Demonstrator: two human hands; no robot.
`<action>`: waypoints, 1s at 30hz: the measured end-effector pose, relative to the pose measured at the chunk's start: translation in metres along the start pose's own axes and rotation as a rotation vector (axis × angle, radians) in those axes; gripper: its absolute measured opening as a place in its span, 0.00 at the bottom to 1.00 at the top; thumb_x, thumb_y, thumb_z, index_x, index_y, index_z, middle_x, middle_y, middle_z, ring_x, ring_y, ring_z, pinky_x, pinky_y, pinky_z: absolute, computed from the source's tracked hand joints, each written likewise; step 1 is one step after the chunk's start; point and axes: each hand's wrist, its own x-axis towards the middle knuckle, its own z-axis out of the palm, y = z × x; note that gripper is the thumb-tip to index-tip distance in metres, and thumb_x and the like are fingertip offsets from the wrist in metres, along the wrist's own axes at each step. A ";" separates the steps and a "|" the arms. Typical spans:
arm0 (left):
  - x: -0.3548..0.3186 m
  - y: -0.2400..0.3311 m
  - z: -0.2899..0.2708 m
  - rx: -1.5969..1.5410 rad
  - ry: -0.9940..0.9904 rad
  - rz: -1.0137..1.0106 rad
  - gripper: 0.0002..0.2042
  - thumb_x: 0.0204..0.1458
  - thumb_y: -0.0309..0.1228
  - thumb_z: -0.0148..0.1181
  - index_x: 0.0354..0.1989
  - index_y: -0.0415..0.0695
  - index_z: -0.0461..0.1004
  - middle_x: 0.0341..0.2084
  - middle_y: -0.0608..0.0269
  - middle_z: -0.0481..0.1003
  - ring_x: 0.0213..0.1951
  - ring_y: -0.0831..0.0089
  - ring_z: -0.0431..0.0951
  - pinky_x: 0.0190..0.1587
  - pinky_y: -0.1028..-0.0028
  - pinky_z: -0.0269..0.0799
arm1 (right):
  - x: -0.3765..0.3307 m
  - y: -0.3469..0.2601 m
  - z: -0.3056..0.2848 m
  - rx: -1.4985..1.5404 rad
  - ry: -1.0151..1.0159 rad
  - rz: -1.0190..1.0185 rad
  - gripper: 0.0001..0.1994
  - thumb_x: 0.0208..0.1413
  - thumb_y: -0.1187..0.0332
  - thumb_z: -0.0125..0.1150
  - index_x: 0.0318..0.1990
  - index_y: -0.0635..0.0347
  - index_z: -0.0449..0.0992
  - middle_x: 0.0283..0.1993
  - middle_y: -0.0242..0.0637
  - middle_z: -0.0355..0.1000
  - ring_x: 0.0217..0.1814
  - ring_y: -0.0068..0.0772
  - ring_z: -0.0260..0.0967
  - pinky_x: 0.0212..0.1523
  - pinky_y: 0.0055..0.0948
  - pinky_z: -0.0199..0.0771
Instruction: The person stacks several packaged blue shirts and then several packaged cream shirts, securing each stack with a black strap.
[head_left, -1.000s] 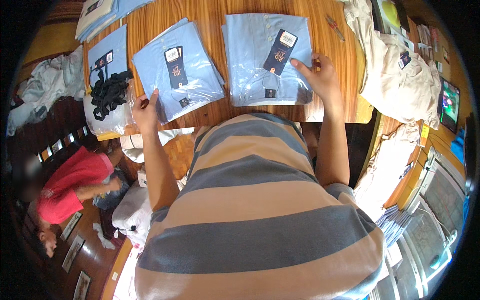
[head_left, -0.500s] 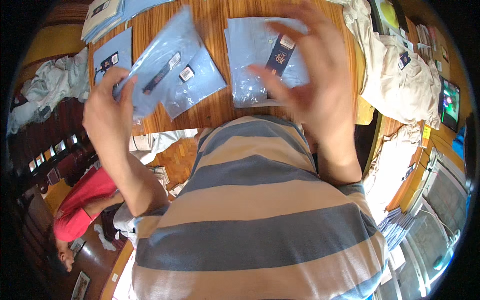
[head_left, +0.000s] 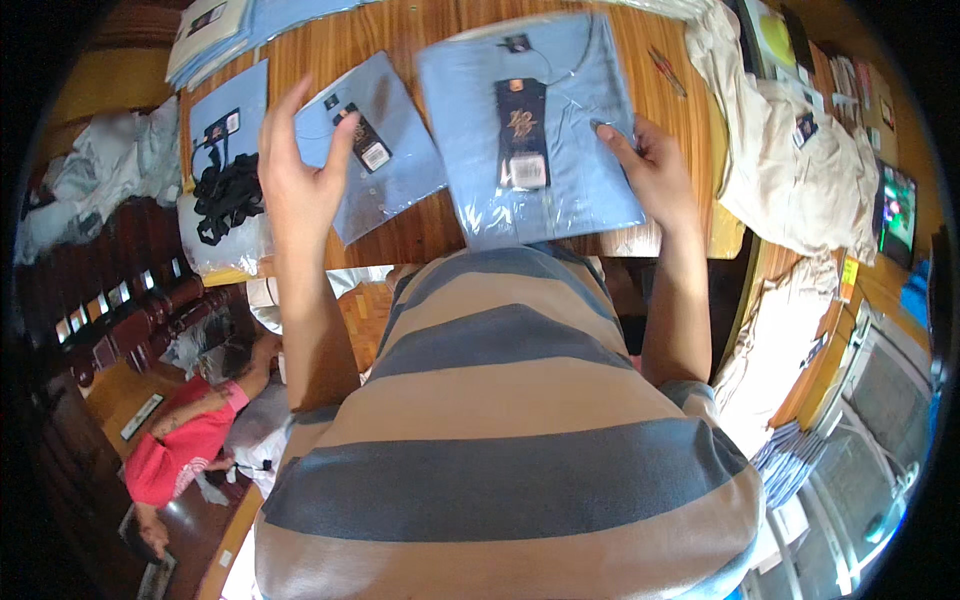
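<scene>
A folded light-blue shirt (head_left: 575,110) in a clear bag, with a dark hang tag, lies tilted at the front middle of the table. My right hand (head_left: 662,178) grips its right edge, thumb on top and fingers partly hidden. My left hand (head_left: 300,190) is open and empty, thumb and fingers apart. It hovers at the left side of another folded blue shirt (head_left: 390,190) with a dark tag. Farther left lies a third blue shirt (head_left: 240,92), next to a tangle of black straps (head_left: 228,195) on clear plastic.
A pen (head_left: 668,72) lies on the wooden table (head_left: 300,45) at the right. Folded shirts (head_left: 210,45) are stacked at the far left. Cream garments (head_left: 790,180) cover the right side. A person in a red shirt (head_left: 185,440) bends over at the lower left.
My left hand has let go of the bagged shirt it held up at the left. My right hand has come down and taken a bagged shirt's edge. The black straps and pen have come into view.
</scene>
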 end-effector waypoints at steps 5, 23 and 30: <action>-0.118 -0.144 0.037 0.129 -0.235 -0.453 0.42 0.50 0.46 0.78 0.66 0.30 0.66 0.57 0.34 0.73 0.59 0.45 0.76 0.61 0.55 0.72 | 0.001 0.058 0.016 -0.228 0.124 0.060 0.24 0.64 0.51 0.69 0.38 0.71 0.78 0.21 0.44 0.70 0.23 0.30 0.65 0.26 0.37 0.67; -0.078 -0.022 0.068 -0.460 -0.456 -0.424 0.15 0.60 0.42 0.72 0.38 0.40 0.84 0.34 0.61 0.83 0.36 0.75 0.80 0.41 0.73 0.76 | 0.031 -0.038 -0.003 -0.539 -0.005 -0.595 0.21 0.57 0.66 0.73 0.57 0.56 0.78 0.58 0.41 0.77 0.59 0.52 0.76 0.58 0.44 0.77; -0.058 0.043 0.090 -0.241 -0.738 -0.320 0.22 0.52 0.49 0.75 0.28 0.40 0.78 0.23 0.54 0.78 0.27 0.55 0.80 0.32 0.59 0.74 | 0.042 -0.070 0.020 -0.829 -0.261 -0.974 0.27 0.50 0.68 0.76 0.60 0.53 0.78 0.69 0.35 0.71 0.73 0.45 0.66 0.71 0.46 0.66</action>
